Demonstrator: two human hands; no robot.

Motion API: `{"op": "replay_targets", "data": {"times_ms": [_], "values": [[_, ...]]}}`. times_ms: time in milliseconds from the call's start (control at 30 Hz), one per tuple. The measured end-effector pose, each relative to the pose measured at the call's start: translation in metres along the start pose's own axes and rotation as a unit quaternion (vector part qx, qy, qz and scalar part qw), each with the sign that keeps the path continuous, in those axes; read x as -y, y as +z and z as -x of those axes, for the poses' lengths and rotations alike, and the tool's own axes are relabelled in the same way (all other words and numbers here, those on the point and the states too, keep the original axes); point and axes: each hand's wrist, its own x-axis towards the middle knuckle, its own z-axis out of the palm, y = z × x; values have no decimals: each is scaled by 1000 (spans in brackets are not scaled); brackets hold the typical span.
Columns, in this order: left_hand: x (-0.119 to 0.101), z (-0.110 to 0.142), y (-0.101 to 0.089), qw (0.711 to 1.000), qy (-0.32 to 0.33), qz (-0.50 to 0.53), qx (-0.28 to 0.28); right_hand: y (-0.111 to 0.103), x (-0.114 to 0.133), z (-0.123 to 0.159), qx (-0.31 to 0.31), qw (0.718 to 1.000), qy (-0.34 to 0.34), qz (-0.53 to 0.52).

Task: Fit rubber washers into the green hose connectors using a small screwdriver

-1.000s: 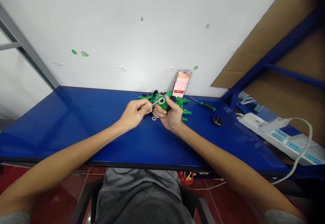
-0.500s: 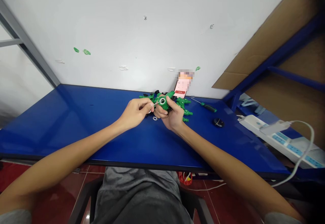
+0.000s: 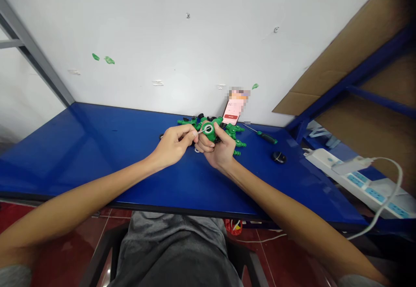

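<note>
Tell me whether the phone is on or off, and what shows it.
On: the phone leans at the wall with its screen lit pink, a red button showing.

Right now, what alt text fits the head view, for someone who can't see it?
A left hand holds a thin metal tool at the ringed opening of a green fitting gripped by the right hand. More green fittings, a phone and a screwdriver are on the blue table.
</note>
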Motion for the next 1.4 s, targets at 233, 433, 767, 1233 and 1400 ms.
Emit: {"op": "replay_targets", "data": {"times_ms": [233,433,767,1233,1400], "values": [[5,0,2,998,4,57,17,0,2,2,1,1000,11,-9],[10,2,6,996,-4,85,6,0,2,2,-13,1000,15,-7],[12,3,12,979,-73,190,17,-7,-8,0,-62,996,53,-25],[9,-3,0,998,-35,54,21,-7,0,-2,-56,998,13,1],[7,-4,-2,999,-30,10,23,-8,-1,-2,-42,998,0,42]]}}
